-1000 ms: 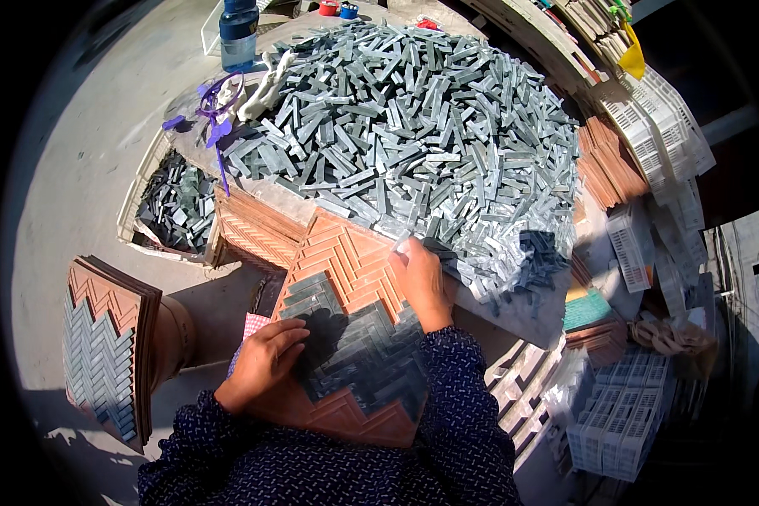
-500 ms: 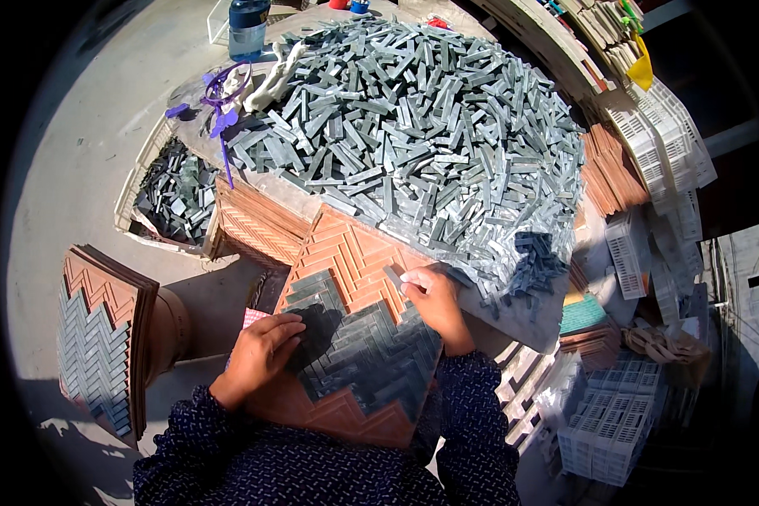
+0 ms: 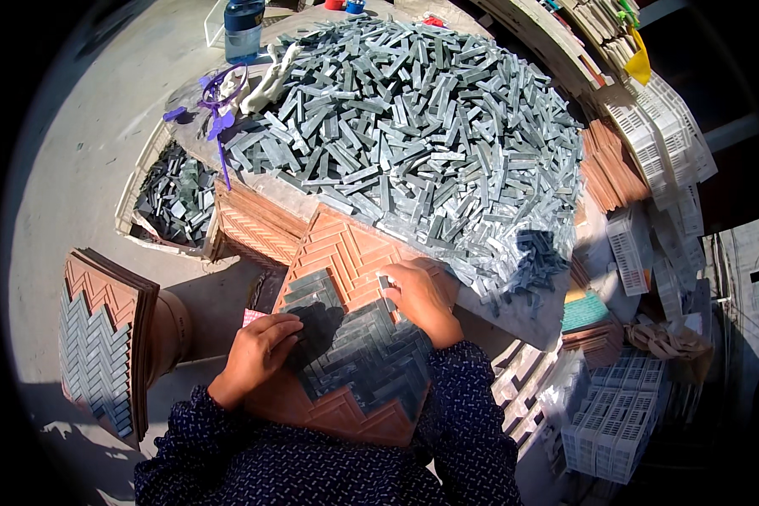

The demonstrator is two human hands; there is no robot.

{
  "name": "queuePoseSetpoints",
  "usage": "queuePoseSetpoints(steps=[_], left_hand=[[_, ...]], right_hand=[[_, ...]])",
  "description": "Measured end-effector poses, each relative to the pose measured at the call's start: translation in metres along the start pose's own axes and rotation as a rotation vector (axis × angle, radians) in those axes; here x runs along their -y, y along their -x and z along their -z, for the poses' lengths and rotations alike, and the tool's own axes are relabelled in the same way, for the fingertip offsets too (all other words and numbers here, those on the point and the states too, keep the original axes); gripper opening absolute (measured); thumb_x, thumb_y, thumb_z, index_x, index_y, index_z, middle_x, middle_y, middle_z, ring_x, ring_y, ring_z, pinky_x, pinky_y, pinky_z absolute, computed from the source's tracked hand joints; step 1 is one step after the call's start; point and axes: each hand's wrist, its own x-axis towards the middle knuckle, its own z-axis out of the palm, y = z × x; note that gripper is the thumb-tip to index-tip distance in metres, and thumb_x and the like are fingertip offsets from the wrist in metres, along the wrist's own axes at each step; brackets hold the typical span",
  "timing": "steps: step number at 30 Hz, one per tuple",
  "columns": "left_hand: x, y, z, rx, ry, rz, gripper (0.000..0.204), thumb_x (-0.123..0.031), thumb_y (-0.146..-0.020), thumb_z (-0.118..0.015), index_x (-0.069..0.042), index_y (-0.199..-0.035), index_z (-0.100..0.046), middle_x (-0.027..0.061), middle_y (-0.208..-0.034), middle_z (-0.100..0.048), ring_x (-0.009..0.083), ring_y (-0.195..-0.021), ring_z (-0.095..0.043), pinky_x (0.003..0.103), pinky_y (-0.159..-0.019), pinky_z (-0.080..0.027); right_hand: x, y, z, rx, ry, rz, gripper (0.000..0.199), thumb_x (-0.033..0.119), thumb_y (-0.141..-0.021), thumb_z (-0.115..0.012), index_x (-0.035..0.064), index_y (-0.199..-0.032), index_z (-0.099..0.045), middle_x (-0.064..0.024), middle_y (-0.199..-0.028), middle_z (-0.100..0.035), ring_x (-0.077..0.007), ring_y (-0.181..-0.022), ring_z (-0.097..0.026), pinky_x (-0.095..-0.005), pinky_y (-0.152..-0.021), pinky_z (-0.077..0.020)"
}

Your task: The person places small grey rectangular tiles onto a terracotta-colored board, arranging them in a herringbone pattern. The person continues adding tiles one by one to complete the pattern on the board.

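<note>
Partly, right hand (image 3: 423,295) hides grey strips (image 3: 354,354); grasp unclear.

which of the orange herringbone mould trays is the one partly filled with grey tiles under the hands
The orange herringbone mould tray in front of the person, under both hands; its lower part holds grey tile strips. The stacked tray behind lies bare.

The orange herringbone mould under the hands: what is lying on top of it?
Grey strip tiles fill the middle grooves of the orange mould; its top and bottom stay bare. The left hand and right hand rest on the tiles, hiding what lies beneath them.
</note>
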Motion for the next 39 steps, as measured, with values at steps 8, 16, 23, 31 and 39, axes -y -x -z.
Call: queuePoseSetpoints(steps=[8,16,23,31,39], left_hand=[[0.003,0.003,0.002,-0.018,-0.004,0.010,0.022,0.000,-0.077,-0.067,-0.003,-0.099,-0.066,0.0131,-0.102,-0.067,0.0318,-0.089,-0.066,0.037,-0.078,-0.054],[0.003,0.002,0.000,-0.006,-0.009,0.001,0.023,0.000,-0.077,-0.067,-0.003,-0.100,-0.066,0.0132,-0.101,-0.067,0.0314,-0.088,-0.066,0.036,-0.077,-0.054],[-0.001,0.000,0.000,0.003,-0.012,0.008,0.024,0.000,-0.076,-0.068,-0.003,-0.100,-0.066,0.0129,-0.101,-0.067,0.0313,-0.089,-0.066,0.036,-0.077,-0.054],[0.001,0.000,0.000,0.006,-0.005,0.012,0.024,0.001,-0.077,-0.067,-0.003,-0.100,-0.066,0.0133,-0.100,-0.067,0.0318,-0.089,-0.066,0.036,-0.077,-0.054],[0.003,0.003,0.001,-0.002,-0.006,0.021,0.023,-0.001,-0.077,-0.067,-0.003,-0.100,-0.066,0.0136,-0.100,-0.067,0.0321,-0.088,-0.066,0.036,-0.077,-0.054]], right_hand=[[-0.006,0.008,-0.003,0.065,-0.041,0.040,0.033,0.002,-0.077,-0.067,0.0027,-0.110,-0.062,-0.0190,-0.102,-0.062,-0.0372,-0.089,-0.061,-0.0389,-0.076,-0.0482],[0.004,0.002,-0.002,0.024,-0.063,-0.110,0.020,0.009,-0.081,-0.066,0.0036,-0.100,-0.064,-0.0190,-0.085,-0.065,-0.0360,-0.078,-0.062,-0.0393,-0.069,-0.0486],[0.001,0.002,-0.009,-0.035,-0.009,-0.166,0.016,0.016,-0.085,-0.064,0.0060,-0.097,-0.063,-0.0199,-0.084,-0.065,-0.0384,-0.077,-0.063,-0.0429,-0.066,-0.0477],[0.015,0.000,-0.010,-0.065,0.024,-0.170,0.015,0.016,-0.082,-0.064,0.0076,-0.093,-0.061,-0.0182,-0.077,-0.064,-0.0397,-0.073,-0.062,-0.0469,-0.062,-0.0474],[0.010,0.001,-0.008,-0.023,-0.015,-0.104,0.012,0.014,-0.082,-0.064,0.0049,-0.090,-0.062,-0.0182,-0.079,-0.064,-0.0371,-0.074,-0.062,-0.0406,-0.064,-0.0483]])
